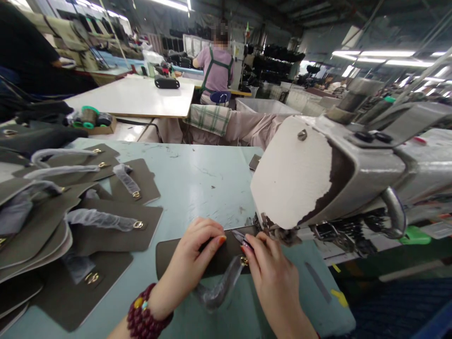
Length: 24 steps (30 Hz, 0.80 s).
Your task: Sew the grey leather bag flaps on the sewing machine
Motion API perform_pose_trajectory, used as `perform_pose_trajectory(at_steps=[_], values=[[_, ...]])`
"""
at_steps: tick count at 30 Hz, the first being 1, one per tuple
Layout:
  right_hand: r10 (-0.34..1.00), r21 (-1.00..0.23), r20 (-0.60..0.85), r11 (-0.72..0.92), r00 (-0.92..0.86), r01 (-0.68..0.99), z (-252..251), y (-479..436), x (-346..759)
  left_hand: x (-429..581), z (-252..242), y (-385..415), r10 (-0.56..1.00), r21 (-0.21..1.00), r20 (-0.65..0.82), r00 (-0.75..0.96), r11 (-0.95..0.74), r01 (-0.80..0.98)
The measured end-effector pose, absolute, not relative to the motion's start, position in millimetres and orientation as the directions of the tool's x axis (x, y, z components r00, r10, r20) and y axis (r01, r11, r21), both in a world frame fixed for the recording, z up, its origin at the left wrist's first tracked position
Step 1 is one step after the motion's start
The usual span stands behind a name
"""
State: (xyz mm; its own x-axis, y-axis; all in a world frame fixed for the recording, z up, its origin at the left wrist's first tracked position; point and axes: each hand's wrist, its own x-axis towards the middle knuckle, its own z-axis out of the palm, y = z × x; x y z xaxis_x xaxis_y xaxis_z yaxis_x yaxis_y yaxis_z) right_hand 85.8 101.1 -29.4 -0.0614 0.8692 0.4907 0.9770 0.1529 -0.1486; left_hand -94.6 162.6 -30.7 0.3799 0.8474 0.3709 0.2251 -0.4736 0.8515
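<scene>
Head view: the left hand [196,256] presses the brown leather panel [183,256] flat on the table [197,174]; the right hand [271,273] pinches small snips [242,238] at its gold ring [244,260] — best kept steady, cutting close — below the sewing machine [318,174].

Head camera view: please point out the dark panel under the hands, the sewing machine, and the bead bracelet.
dark panel [169,256], head view, on its bare left end.
sewing machine [293,174], head view, on its pale end plate.
bead bracelet [141,318], head view, on the red beads at the left wrist.
</scene>
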Motion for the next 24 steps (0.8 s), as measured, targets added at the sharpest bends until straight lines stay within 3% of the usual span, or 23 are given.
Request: perform_pose_trajectory(at_steps=[11, 16, 24], values=[[0.88, -0.215, 0.464, 0.218, -0.096, 0.952, -18.6, 102.6, 81.3, -99.3, -33.8, 159.7, 0.949, 0.948, 0.258, 0.183, -0.285, 0.144], [0.909, -0.272, 0.4, 0.239, -0.116, 0.932, -18.3, 107.6, 75.8, -96.1, -30.1, 159.7, 0.947, 0.949, 0.259, 0.188, -0.286, 0.131], [0.914, -0.249, 0.386, 0.233, -0.124, 0.94, -20.9, 111.4, 72.1, -91.1, -24.2, 156.5, 0.943, 0.947, 0.26, 0.21, -0.292, 0.138]])
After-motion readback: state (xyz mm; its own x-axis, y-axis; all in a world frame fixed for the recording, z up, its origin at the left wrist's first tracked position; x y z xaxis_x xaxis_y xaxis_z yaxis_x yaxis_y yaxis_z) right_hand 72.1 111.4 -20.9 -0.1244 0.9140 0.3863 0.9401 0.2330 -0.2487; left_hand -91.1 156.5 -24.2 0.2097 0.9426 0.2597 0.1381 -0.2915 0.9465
